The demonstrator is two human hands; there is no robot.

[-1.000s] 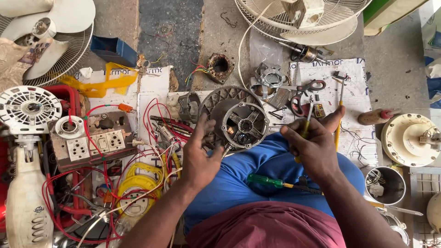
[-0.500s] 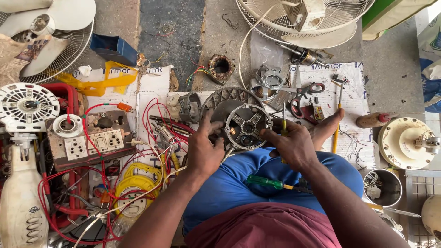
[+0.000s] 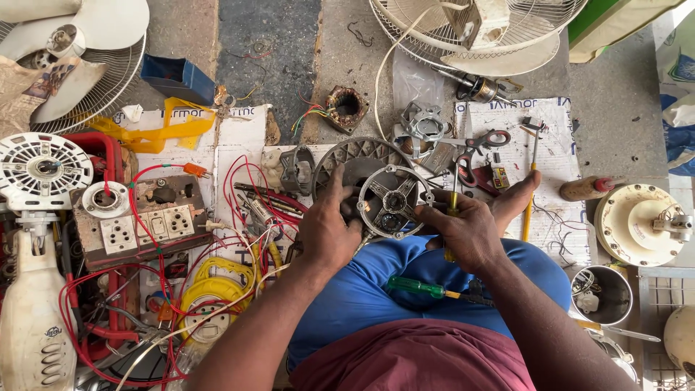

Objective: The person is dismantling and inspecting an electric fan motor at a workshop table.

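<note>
A round metal fan motor housing with spoked cover rests in front of my knees. My left hand grips its left rim. My right hand holds a yellow-handled screwdriver, its shaft pointing up beside the housing's right edge. A ribbed grey motor cover lies just behind the housing. A green-handled screwdriver lies on my blue-clad lap. My bare foot sticks out to the right of my right hand.
Left: a wooden switchboard with red wires, a white fan grille, a yellow cable reel. Behind: a copper-wound stator, red-handled pliers, fan guards. Right: a cream motor casing, a tin can.
My right hand has moved left with the yellow-handled screwdriver, from the paper sheet to the housing's right edge. My left hand has closed onto the housing's left rim.
</note>
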